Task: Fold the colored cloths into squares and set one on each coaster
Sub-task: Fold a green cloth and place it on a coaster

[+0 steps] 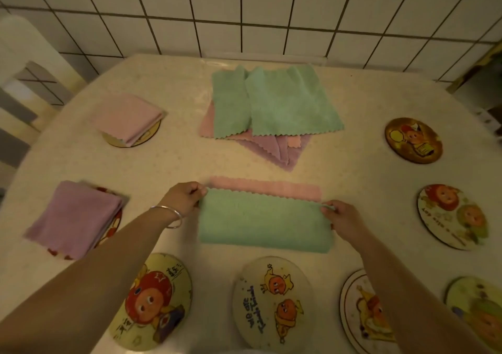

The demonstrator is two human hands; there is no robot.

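A green cloth (263, 220) with a pink underside lies in the middle of the table, folded over so a pink strip shows along its far edge. My left hand (184, 197) pinches its upper left corner and my right hand (343, 217) pinches its upper right corner. A pile of unfolded green, pink and purple cloths (271, 109) lies further back. A folded pink cloth (127, 118) sits on a coaster at the back left. A folded purple cloth (74, 217) covers a coaster at the left.
Bare cartoon coasters ring the table: front left (154, 302), front middle (271, 302), front right (358, 313), far front right (478, 310), right (452, 215) and back right (413, 140). A tiled wall (244, 13) stands behind; a white chair (24, 54) stands at the left.
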